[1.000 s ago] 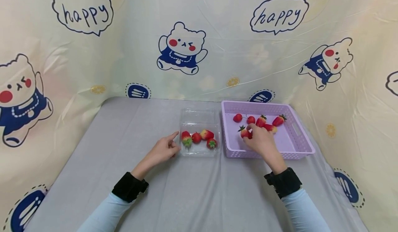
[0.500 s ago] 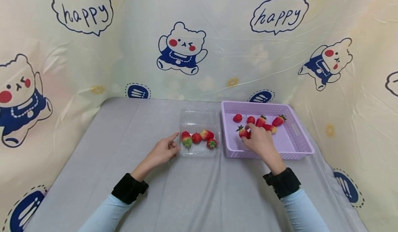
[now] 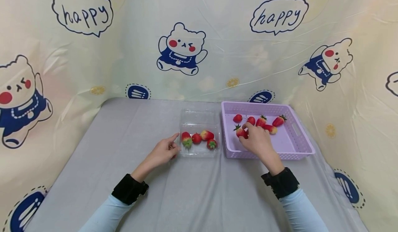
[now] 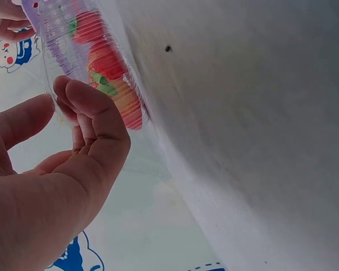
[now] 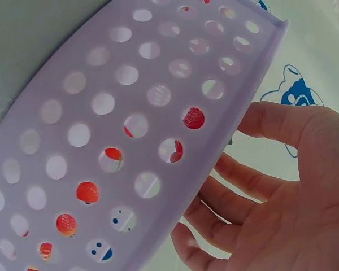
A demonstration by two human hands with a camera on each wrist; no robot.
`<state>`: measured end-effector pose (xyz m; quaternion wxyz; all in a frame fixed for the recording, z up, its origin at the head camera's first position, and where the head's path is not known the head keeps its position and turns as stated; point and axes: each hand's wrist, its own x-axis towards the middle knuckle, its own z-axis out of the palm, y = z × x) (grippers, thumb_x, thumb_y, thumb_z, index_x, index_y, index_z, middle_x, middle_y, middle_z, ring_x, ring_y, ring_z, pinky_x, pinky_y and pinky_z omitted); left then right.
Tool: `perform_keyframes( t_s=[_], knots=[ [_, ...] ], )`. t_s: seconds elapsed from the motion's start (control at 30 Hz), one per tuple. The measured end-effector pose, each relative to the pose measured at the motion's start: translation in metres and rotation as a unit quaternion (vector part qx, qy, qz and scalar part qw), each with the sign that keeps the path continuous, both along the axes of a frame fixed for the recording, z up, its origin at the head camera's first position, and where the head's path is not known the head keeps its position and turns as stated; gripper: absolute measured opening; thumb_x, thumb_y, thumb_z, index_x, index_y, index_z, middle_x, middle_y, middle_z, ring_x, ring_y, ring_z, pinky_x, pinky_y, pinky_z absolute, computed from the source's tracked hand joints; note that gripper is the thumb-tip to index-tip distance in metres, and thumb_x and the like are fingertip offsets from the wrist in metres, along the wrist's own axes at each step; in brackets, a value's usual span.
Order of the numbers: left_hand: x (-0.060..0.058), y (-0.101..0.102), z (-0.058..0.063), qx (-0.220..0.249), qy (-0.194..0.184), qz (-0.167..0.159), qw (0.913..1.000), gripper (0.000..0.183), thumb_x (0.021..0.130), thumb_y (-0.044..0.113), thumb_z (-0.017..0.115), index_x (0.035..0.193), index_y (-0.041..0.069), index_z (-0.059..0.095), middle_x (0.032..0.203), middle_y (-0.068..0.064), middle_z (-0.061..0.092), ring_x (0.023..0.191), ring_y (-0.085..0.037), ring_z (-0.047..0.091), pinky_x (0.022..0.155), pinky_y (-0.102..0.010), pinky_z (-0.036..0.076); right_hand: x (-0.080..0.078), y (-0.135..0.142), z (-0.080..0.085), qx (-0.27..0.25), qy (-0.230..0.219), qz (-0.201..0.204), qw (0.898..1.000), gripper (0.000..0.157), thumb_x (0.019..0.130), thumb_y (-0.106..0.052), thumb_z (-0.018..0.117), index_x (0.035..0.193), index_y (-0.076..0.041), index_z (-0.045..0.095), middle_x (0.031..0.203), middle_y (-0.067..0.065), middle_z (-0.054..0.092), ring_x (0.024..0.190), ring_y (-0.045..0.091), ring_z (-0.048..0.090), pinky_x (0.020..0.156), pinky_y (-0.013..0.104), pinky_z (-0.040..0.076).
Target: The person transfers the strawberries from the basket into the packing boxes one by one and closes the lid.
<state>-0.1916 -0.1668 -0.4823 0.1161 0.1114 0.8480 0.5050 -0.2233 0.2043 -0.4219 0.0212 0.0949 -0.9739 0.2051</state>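
The person's two hands are well apart. The right hand (image 3: pixel 260 141) reaches into a purple perforated basket (image 3: pixel 289 143) and pinches a strawberry (image 3: pixel 240 132) between thumb and forefinger, near the basket's left side. The left hand (image 3: pixel 162 151) grips the left edge of a clear plastic clamshell box (image 3: pixel 199 153), its thumb and fingertips on either side of the thin wall.

The box stands just left of the basket, its lid (image 3: pixel 197 116) laid back on the far side. Inside sit a strawberry with its green cap toward the person (image 3: pixel 186 139), a round red fruit (image 3: pixel 196 138), a yellow-tipped strawberry (image 3: pixel 207 134) and another showing its green cap (image 3: pixel 212 144).

Along the far part of the basket are two cherries (image 3: pixel 237 118) and three more strawberries (image 3: pixel 279 121). Both containers rest on a counter (image 3: pixel 140 128) under gray cloth, before a bear-printed curtain (image 3: pixel 230 52).
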Motion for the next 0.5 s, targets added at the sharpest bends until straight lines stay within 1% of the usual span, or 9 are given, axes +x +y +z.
perform_keyframes(
  t_s=[0.23, 0.5],
  knots=[
    [0.0001, 0.0008, 0.0011, -0.004, 0.0, 0.004, 1.0, 0.068, 0.101, 0.005, 0.064, 0.161, -0.006, 0.034, 0.079, -0.004, 0.061, 0.066, -0.018, 0.055, 0.059, -0.029, 0.044, -0.0002, -0.0049, 0.0014, -0.01, 0.006, 0.01, 1.0, 0.039, 0.088, -0.022, 0.083, 0.119, -0.004, 0.069, 0.078, 0.004, 0.062, 0.076, 0.027, 0.058, 0.076, 0.046, 0.042],
    [0.0004, 0.0001, 0.0007, -0.008, -0.001, 0.002, 1.0, 0.068, 0.102, 0.006, 0.064, 0.161, -0.006, 0.033, 0.079, -0.004, 0.06, 0.066, -0.018, 0.054, 0.059, -0.029, 0.043, -0.0005, -0.0106, 0.0021, -0.013, 0.028, 0.015, 0.999, 0.042, 0.087, -0.024, 0.082, 0.123, -0.005, 0.07, 0.08, 0.003, 0.064, 0.074, 0.024, 0.058, 0.075, 0.044, 0.045]
  ],
)
